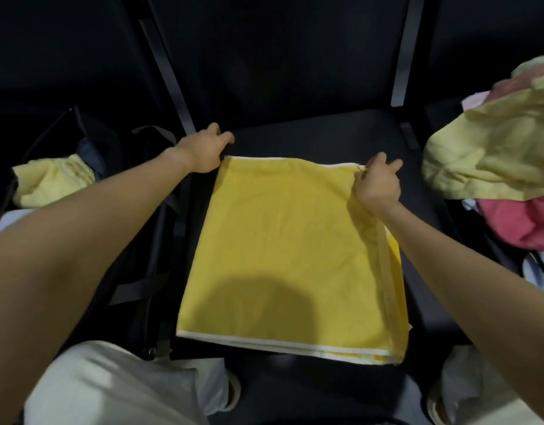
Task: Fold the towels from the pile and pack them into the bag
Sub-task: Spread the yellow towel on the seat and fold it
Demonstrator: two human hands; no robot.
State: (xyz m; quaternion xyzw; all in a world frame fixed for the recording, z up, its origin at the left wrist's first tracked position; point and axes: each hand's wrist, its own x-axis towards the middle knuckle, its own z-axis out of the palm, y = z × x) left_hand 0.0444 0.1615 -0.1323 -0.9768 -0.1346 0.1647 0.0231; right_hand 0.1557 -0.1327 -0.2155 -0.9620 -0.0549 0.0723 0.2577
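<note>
A yellow towel with white edging lies flat on the black table in front of me, already doubled, with its layered edges showing along the near side and the right side. My left hand is at the far left corner of the towel, fingers curled over the table edge there; whether they actually pinch the cloth I cannot tell. My right hand pinches the far right corner, thumb and fingers closed on the hem, and the right edge of the towel rises in a narrow ridge toward that grip. The pile sits to the right, well apart from the folded towel: a pale yellow towel on top, a pink one beneath it, and white cloth at the bottom. The bag stands open to the left, just beside the table, black with grey straps; a pale yellow towel lies inside it. My left forearm crosses above the bag and hides part of its opening. A round shadow falls on the near part of the towel. My light trousers show below the table edge. The background is dark, with two black struts rising behind the table.
</note>
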